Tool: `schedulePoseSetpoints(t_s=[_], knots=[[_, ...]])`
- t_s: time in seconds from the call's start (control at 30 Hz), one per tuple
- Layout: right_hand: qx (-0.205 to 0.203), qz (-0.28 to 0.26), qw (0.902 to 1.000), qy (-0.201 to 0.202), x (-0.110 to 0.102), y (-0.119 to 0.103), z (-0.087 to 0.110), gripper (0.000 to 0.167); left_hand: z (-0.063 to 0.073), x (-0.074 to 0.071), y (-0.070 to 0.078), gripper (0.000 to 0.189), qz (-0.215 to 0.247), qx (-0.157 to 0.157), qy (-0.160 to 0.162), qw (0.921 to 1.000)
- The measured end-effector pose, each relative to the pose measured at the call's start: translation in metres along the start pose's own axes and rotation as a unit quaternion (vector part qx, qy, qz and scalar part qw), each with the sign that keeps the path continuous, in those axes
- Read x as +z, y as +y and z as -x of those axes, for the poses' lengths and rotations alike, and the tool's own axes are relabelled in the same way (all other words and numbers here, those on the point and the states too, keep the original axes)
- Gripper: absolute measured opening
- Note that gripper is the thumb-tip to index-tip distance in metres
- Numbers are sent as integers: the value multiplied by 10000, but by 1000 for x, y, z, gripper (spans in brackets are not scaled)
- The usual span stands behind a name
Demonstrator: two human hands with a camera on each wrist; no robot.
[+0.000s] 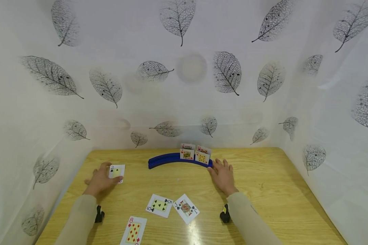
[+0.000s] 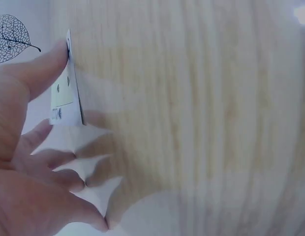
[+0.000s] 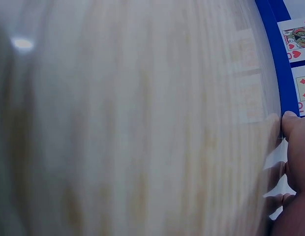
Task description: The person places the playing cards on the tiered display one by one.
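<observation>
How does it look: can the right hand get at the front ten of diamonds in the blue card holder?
Probably yes: the right hand is at the right end of the blue card holder, beside the front ten of diamonds; no other card stands between them.

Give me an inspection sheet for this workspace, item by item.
Surface: wood-grain table, glare at the head view's bottom edge.
Job's things: blue card holder with four standing cards; black two; five of clubs, jack and eight of diamonds lying face up.
Clutter: nothing seen.
Left hand: pinches the black two.
Right hand: rests at the blue card holder's right end.
Cables: nothing seen.
Surroundings: white leaf-print sheeting behind and on both sides.
</observation>
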State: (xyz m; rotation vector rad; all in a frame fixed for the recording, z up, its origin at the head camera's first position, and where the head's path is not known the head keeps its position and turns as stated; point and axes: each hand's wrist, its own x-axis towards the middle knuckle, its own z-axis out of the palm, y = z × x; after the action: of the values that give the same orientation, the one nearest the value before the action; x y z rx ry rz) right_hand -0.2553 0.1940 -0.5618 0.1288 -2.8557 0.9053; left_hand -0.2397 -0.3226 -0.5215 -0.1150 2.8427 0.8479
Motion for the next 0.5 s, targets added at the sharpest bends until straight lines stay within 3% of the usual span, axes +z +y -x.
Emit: schedulePoseSetpoints(t_s=[0.13, 0.3, 0.5], knots=[[-5, 33, 10000, -22, -2, -1, 0, 52, -2, 2, -1, 91, 188, -55, 278, 9994], [30, -1, 10000, -55, -1, 1, -1, 54, -2, 3, 0, 64, 422, 149, 643, 9969], [72, 12, 9999, -91, 0, 1, -1, 55, -1, 1, 3, 46, 1233, 466, 684, 9889]])
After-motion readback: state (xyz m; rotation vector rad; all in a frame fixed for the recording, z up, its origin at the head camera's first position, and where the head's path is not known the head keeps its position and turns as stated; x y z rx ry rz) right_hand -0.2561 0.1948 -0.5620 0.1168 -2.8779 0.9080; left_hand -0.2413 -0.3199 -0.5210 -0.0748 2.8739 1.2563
